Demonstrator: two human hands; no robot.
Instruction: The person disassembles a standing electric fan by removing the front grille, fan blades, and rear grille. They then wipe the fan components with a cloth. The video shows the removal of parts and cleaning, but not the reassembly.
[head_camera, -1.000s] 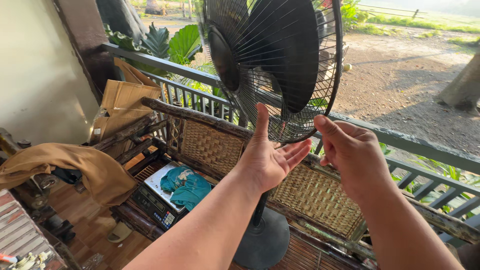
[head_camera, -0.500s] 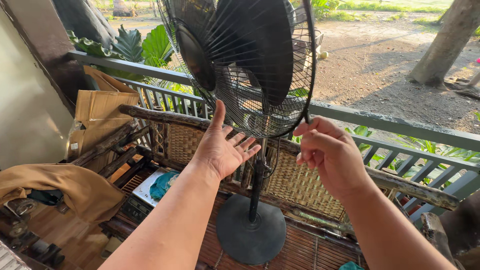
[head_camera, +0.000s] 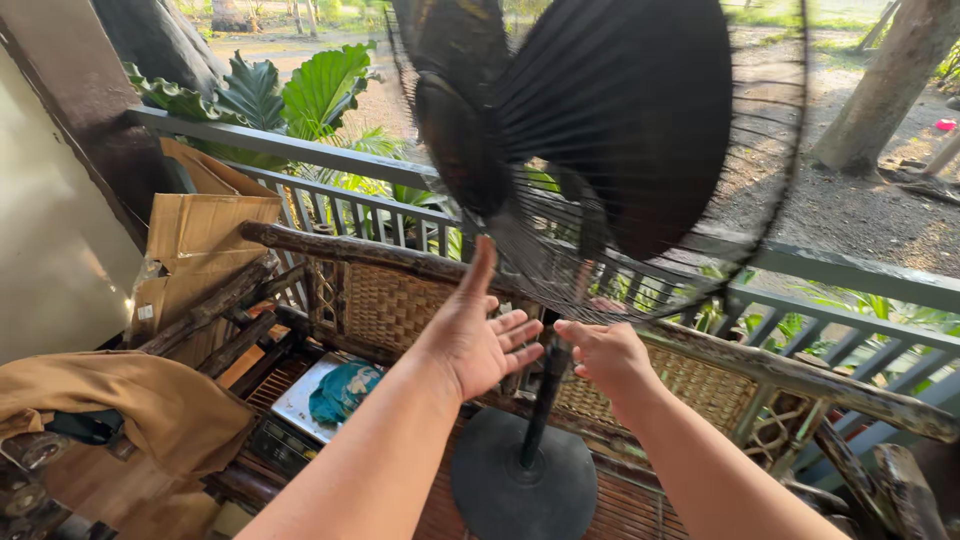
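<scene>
Hands reach up toward a black pedestal fan (head_camera: 600, 150) that fills the upper middle of the view. Its wire guard and dark blades stand at twelve o'clock from both hands, and its thin pole (head_camera: 545, 400) drops to a round base (head_camera: 523, 480) resting on a woven cane bench (head_camera: 400, 300).

Left hand (head_camera: 480, 335) is spread flat, palm turned toward the fan, thumb pointing up at the lower edge of the guard; its grip is fully open and has hold of nothing. It sits just beside the pole at about nine o'clock from it, seemingly placed to steady or shield rather than grasp.

Right hand (head_camera: 605, 355) is at three o'clock from the left one, fingers loosely curled and pointing inward toward the top of the pole below the guard. Whether its fingertips pinch anything there I cannot tell; the grip looks partly closed and empty.

At nine o'clock from the hands lie folded cardboard (head_camera: 200, 235) against the railing (head_camera: 330, 190), a tan cloth (head_camera: 130, 400) lower down, and a teal garment (head_camera: 345, 390) on a flat tray.
</scene>
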